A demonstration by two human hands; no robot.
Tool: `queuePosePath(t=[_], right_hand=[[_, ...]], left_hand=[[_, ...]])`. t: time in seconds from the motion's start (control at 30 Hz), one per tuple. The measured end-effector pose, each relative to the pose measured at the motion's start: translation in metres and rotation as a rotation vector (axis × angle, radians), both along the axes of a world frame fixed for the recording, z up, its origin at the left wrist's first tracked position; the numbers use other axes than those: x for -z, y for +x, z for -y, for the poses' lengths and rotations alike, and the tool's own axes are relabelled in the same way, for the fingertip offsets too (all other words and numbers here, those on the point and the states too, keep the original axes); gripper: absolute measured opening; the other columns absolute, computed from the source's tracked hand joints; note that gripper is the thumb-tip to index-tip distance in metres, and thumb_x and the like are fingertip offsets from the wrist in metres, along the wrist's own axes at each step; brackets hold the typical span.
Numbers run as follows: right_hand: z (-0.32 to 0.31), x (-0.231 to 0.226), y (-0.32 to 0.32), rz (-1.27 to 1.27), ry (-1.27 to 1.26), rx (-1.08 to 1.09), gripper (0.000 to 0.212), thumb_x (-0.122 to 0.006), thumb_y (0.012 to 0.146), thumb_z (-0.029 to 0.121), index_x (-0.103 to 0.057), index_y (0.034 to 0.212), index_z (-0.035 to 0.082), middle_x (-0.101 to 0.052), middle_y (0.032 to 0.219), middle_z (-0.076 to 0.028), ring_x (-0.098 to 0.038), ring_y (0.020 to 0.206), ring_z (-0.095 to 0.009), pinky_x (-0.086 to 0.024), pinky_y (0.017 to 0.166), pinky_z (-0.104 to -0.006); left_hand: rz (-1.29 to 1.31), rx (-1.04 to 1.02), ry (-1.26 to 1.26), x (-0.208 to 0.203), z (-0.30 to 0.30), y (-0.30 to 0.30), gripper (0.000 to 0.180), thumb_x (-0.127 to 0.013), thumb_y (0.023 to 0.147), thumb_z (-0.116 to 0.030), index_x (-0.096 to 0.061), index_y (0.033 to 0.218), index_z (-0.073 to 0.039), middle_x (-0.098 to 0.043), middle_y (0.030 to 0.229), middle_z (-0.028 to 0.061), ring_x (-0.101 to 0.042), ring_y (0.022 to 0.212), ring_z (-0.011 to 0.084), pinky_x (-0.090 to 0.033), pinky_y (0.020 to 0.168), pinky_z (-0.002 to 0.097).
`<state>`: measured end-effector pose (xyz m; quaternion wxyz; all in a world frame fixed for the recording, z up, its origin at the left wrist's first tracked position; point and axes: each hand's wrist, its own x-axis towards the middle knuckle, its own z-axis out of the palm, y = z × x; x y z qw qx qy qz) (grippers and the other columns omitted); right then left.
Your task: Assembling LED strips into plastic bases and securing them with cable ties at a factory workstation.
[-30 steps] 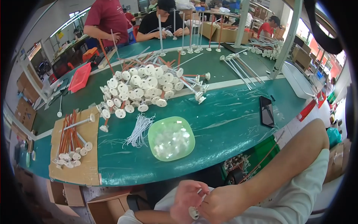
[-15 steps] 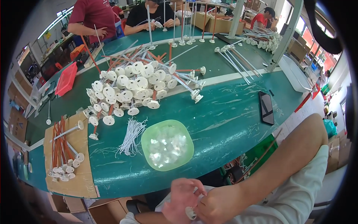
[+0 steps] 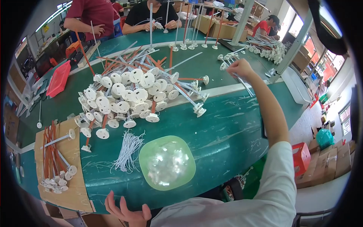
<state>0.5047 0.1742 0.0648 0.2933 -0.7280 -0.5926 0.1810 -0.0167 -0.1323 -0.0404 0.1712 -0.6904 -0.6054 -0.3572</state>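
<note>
My right hand (image 3: 241, 69) reaches far across the green table, fingers closed at a grey rod with a white round end piece (image 3: 224, 66). Just beyond the fingers lie several more such rods (image 3: 231, 55); the hand partly hides their shafts. My left hand (image 3: 126, 210) is at the near table edge, fingers spread and empty. A light green bowl (image 3: 191, 174) of small clear, shiny pieces stands between my arms. Left of it lies a bundle of white cords (image 3: 129, 152). Behind is a large heap of white round end pieces (image 3: 140, 95) on grey and brown rods.
Cardboard (image 3: 78, 186) at the left carries brown rods (image 3: 49, 151) with white ends. A red tray (image 3: 59, 79) lies beyond. Rods stand upright along the far side, where a person in black (image 3: 141, 17) works. A metal post (image 3: 293, 45) rises at the right.
My hands have parted. The right went from near my lap to the rods at the far right; the left moved left and opened. The view has shifted slightly.
</note>
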Motion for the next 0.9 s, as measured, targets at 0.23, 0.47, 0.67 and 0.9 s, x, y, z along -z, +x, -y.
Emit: queuePosePath(t=[0.23,0.47,0.67,0.9], right_hand=[[-0.089,0.055,0.031,0.012,0.116,0.136,0.012,-0.069,0.074,0.012,-0.070,0.075,-0.001,-0.064,0.062,-0.005,-0.056,0.053,-0.011,-0.044,0.052,-0.0244],[-0.124,0.065,0.031,-0.044,0.122,0.245,0.011,-0.067,0.076,0.008,-0.071,0.079,-0.002,-0.067,0.069,-0.007,-0.062,0.059,-0.012,-0.049,0.055,-0.0237],[-0.140,0.081,0.061,-0.119,0.056,0.310,0.017,-0.071,0.072,0.020,-0.073,0.078,0.004,-0.069,0.073,-0.008,-0.066,0.062,-0.014,-0.052,0.066,-0.0281],[-0.133,0.057,0.035,0.452,0.109,0.223,0.028,-0.064,0.079,0.033,-0.072,0.082,0.007,-0.068,0.082,-0.017,-0.066,0.081,-0.031,-0.051,0.078,-0.0401]], left_hand=[[-0.090,0.007,0.105,0.004,-0.008,0.006,0.066,-0.033,0.089,-0.061,-0.044,0.114,-0.001,-0.052,0.106,0.0244,-0.050,0.087,0.0374,-0.038,0.081,0.0486],[0.148,-0.107,0.088,0.021,-0.008,0.015,0.066,-0.040,0.086,-0.062,-0.048,0.111,-0.002,-0.054,0.104,0.0211,-0.051,0.092,0.0342,-0.037,0.084,0.0485],[0.016,0.027,0.020,0.022,0.000,-0.009,0.064,-0.050,0.083,-0.055,-0.046,0.118,-0.001,-0.057,0.108,0.0225,-0.053,0.097,0.0313,-0.036,0.090,0.0508],[0.077,-0.050,0.074,0.008,-0.015,0.016,0.058,-0.044,0.087,-0.056,-0.050,0.107,-0.002,-0.056,0.103,0.0192,-0.050,0.090,0.0335,-0.037,0.083,0.0489]])
